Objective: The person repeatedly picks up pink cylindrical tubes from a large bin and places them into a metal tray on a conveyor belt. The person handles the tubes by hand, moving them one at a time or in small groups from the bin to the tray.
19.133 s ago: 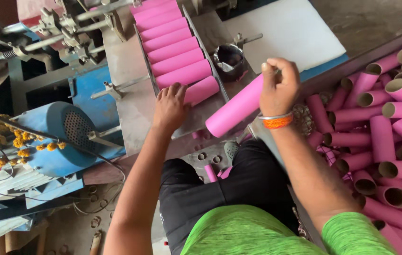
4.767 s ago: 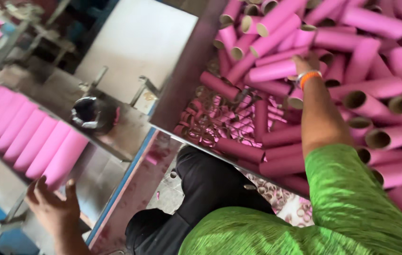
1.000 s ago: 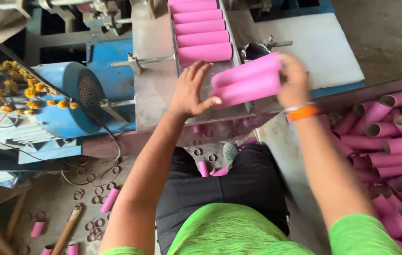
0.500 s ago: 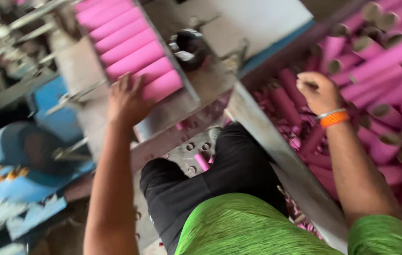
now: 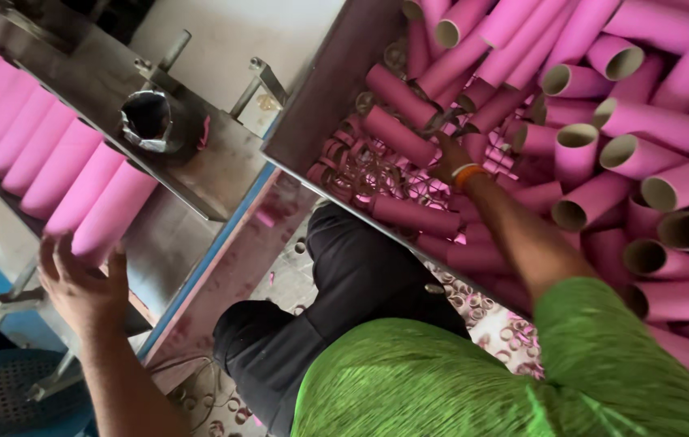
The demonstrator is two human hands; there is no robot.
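A row of pink cardboard tubes (image 5: 53,170) lies side by side on a steel feed tray (image 5: 199,174) at the left. My left hand (image 5: 77,283) rests with spread fingers against the end of the nearest tube in that row. My right hand (image 5: 448,158), with an orange wristband, reaches into a big bin of loose pink tubes (image 5: 595,137) at the right. Its fingers lie among short dark-pink tubes and small rings; whether they hold one is hidden.
A small dark cup (image 5: 150,121) lined with foil stands on the steel tray. The grey bin wall (image 5: 320,97) runs diagonally between tray and tubes. A blue tub (image 5: 4,396) sits at bottom left. My lap in black trousers is below.
Since a second ago my right hand has set down the tube it carried and swung right into the bin. My left hand has stayed at the end of the tube row.
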